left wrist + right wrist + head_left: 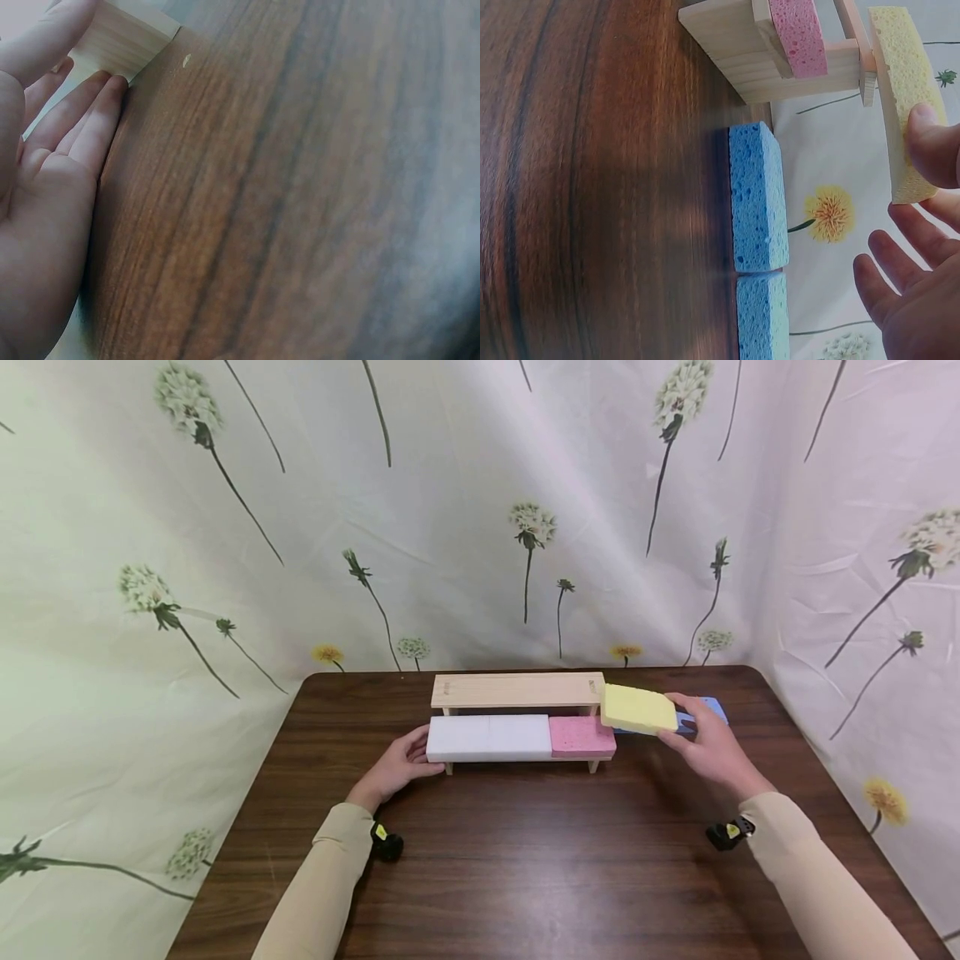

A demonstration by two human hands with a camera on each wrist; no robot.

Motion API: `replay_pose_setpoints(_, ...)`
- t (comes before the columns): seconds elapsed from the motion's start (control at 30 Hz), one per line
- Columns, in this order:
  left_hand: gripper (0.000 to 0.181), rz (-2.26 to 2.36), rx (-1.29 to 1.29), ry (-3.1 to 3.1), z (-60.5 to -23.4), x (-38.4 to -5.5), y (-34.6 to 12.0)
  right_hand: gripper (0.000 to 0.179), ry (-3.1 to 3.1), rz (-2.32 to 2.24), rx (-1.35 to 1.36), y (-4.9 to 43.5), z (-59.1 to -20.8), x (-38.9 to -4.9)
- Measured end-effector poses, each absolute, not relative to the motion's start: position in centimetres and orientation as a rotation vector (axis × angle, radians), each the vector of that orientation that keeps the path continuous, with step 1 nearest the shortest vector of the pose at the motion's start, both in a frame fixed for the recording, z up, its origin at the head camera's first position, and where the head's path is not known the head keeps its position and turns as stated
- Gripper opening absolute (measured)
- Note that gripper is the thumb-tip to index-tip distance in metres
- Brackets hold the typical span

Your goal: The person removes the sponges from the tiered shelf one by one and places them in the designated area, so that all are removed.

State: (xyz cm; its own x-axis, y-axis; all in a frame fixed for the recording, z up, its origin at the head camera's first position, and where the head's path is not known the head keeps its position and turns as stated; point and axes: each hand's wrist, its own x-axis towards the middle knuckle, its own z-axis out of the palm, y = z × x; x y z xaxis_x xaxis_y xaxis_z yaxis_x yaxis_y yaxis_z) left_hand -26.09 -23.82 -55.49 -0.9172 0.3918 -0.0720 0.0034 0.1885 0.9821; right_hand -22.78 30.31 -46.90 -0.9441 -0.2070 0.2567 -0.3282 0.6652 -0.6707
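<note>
My right hand (708, 743) pinches a yellow sponge (637, 708) between thumb and fingers, raised beside the right end of a two-step wooden rack (517, 690). In the right wrist view, the thumb presses one face of the sponge and the other fingers spread out below. At the rack's left end, my left hand (399, 764) rests with its fingers extended against the wooden side panel (124, 37). On the rack's lower step, two white blocks (487, 738) lie end to end, followed by a pink sponge (582, 737) on the right.
Two blue sponges (757, 199) lie on the dark wooden table (517, 860) to the right of the rack, partly hidden by my right hand in the head view. The rack's upper step is bare wood. A dandelion-print cloth (465, 527) hangs behind the table.
</note>
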Motion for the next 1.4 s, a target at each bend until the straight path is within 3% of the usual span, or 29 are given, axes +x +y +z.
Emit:
replay_pose_setpoints(0.93, 0.090, 1.762, 0.368, 2.185, -55.2, -26.1, -23.8, 0.063, -2.851, 1.029, 0.292, 33.7, -49.5, -20.1)
replay_pose_setpoints(1.4, 0.090, 1.762, 0.348, 2.186, -55.2, -26.1, -23.7, 0.060, -2.889, 0.991, 0.368, 33.8, -52.1, -20.0)
